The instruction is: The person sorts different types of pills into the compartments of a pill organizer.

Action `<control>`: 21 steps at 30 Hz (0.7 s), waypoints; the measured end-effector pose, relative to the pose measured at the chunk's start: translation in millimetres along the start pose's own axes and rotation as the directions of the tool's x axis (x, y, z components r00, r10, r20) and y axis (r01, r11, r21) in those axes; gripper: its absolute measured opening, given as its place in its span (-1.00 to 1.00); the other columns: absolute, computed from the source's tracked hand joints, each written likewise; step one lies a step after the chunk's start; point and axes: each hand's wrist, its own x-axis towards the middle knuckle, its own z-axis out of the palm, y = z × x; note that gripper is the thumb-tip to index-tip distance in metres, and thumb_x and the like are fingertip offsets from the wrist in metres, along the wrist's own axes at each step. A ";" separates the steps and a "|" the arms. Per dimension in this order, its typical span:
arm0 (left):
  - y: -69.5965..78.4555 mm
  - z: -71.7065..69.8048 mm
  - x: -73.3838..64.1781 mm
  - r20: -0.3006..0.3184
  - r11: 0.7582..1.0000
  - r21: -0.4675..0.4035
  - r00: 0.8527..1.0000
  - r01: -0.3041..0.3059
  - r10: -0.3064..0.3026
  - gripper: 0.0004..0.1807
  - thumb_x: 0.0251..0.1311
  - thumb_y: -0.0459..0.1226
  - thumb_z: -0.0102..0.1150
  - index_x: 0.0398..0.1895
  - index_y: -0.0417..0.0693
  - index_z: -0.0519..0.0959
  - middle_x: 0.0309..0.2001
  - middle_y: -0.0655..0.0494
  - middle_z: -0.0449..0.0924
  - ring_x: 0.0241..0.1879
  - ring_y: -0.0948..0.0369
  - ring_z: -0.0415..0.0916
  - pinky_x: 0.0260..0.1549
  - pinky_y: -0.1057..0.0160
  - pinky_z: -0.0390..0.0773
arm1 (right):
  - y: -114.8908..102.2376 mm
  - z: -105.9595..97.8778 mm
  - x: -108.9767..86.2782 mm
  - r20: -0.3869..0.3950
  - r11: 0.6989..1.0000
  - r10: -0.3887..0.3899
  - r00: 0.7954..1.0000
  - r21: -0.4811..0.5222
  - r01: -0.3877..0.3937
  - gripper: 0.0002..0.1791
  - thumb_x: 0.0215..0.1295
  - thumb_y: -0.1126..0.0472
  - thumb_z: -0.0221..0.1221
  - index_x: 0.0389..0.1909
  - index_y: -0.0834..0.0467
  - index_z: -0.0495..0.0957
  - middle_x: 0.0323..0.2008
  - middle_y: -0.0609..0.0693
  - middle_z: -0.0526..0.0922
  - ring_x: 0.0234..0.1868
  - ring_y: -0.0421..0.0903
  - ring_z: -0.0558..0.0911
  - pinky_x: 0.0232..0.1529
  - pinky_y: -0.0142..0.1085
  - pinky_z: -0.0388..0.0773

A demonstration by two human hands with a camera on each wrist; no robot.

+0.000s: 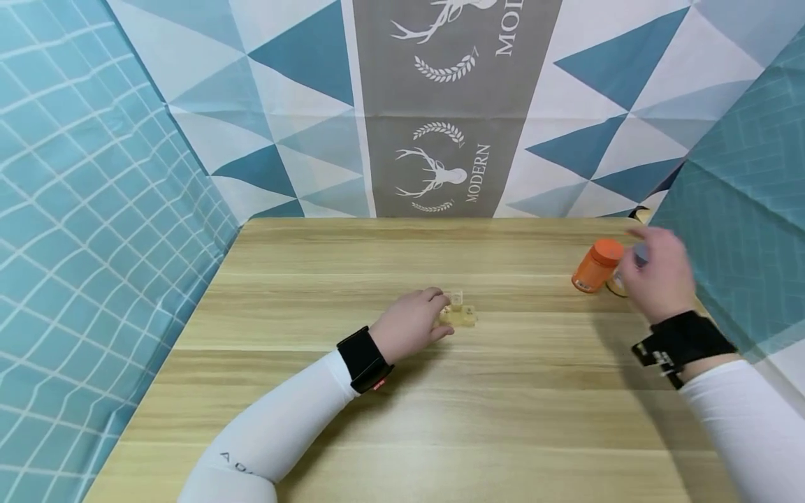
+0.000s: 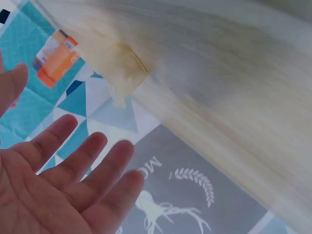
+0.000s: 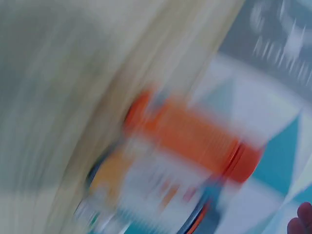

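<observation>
My left hand [image 1: 411, 323] is beside a small translucent yellowish box-like piece [image 1: 464, 317] on the wooden table, its fingertips overlapping the near side in the head view. In the left wrist view the fingers are spread and the palm is bare, with the yellowish piece [image 2: 119, 70] beyond the fingertips. My right hand [image 1: 663, 276] is at the table's far right, over a grey-capped jar [image 1: 640, 256] that it partly covers. To its left stands an orange jar [image 1: 591, 271] with an orange lid. The right wrist view is blurred; both jars show there, and only fingertips [image 3: 303, 219] appear at the corner.
The wooden table [image 1: 390, 426] runs up to a patterned cloth wall [image 1: 434, 140] at the back. Blue-green cloths [image 1: 94, 209] hang along the left and right. A small dark and yellowish item [image 1: 641, 213] shows at the back right corner.
</observation>
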 end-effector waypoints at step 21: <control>-8.2 -15.5 -47.0 -0.015 0.986 0.057 0.987 0.158 -0.157 -0.16 0.27 0.41 -0.16 0.52 0.24 0.20 0.46 -0.04 0.21 0.39 -0.06 0.22 0.34 -0.11 0.20 | 63.8 5.0 6.1 0.243 0.933 0.354 0.903 -0.158 -0.324 -0.38 0.45 0.08 0.03 0.26 0.47 0.12 0.19 0.54 0.11 0.01 0.44 0.30 0.01 0.32 0.33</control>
